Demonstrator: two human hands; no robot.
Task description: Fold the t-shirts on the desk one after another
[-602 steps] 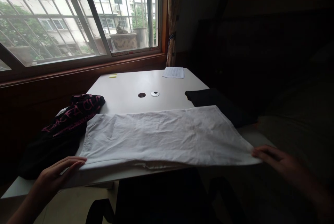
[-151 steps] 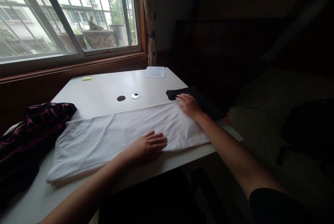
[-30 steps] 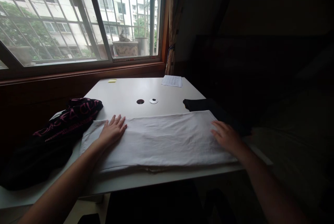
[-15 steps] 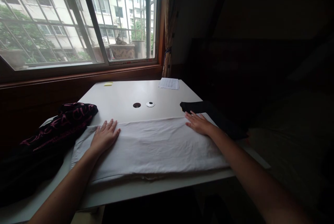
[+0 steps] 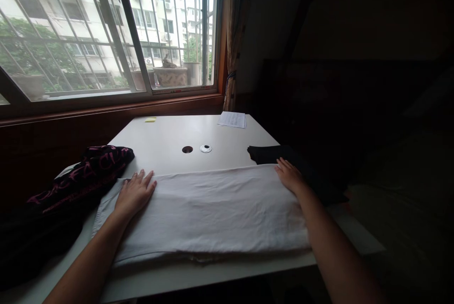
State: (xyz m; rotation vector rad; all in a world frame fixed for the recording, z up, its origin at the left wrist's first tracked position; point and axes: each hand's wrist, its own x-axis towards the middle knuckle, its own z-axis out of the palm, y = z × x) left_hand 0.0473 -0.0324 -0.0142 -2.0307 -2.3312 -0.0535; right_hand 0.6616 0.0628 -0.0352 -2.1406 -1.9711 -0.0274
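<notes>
A white folded garment (image 5: pixel 213 214) lies in a long flat strip across the near part of the white table (image 5: pixel 166 134); its exact kind cannot be made out. My left hand (image 5: pixel 135 193) rests flat on its left end, fingers stretched toward the far edge. At the right end, my right hand (image 5: pixel 289 174) lies on the cloth's far corner with its fingers extended. Just beyond that hand is a dark folded cloth (image 5: pixel 266 152). Slight wrinkles run over the right half of the white fabric.
A black garment with pink lettering (image 5: pixel 88 176) is heaped at the table's left. Farther back are a round hole (image 5: pixel 187 149), a round cover (image 5: pixel 205 148), a yellow slip (image 5: pixel 150 119) and paper sheets (image 5: pixel 232 119). A barred window (image 5: pixel 106 34) stands behind.
My right hand has slid rightward along the cloth to its right end. My left hand has shifted slightly left. The view has tilted up a little.
</notes>
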